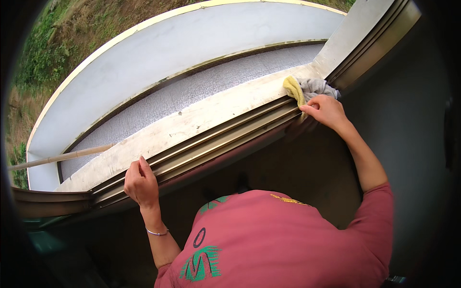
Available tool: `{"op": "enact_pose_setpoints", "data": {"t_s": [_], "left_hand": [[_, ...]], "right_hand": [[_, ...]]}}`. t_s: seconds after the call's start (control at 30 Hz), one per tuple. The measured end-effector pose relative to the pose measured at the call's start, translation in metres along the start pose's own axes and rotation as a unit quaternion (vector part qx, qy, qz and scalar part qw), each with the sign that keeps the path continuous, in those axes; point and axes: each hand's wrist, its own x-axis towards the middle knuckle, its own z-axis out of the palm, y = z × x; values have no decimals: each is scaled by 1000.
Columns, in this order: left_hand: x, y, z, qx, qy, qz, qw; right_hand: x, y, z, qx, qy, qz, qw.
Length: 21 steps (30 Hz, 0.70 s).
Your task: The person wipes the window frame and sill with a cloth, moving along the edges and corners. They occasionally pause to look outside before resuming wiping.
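Observation:
My right hand (pixel 327 111) is at the right end of a metal sliding-window track (pixel 230 140), thumb and fingers pinched at the hanging end of a yellow cloth (pixel 294 90). Beside it a crumpled grey cloth (pixel 317 87) lies bunched in the corner of the window frame, just beyond my knuckles. My left hand (pixel 141 183) is over the left part of the same track, fingers curled and thumb pointing up. Nothing shows in that hand, though its palm side is partly hidden. The track has several parallel grooves and raised rails.
A pale, stained sill (pixel 201 120) runs outside the track. Past it are a rough grey ledge (pixel 216 79) and a curved white parapet (pixel 180 46). A bamboo pole (pixel 65 157) rests at the left. The upright window frame (pixel 367 43) bounds the right side.

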Motion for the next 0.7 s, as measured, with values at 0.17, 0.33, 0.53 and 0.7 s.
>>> {"op": "enact_pose_setpoints", "data": {"t_s": [0.17,0.33,0.53,0.7], "left_hand": [[1,-2,2,-6,3,2,1000],[1,-1,3,7,15,2,1000],[1,1,2,4,16,2,1000],[1,0,1,6,12,1,1000]], "right_hand": [[11,15,23,305,-11,-60,951],[-18,-46,18,451,-115,-162,870],[-12,-81,14,116,-196,-301,926],[3,-89,-2,-28,-214,-397,892]]}}
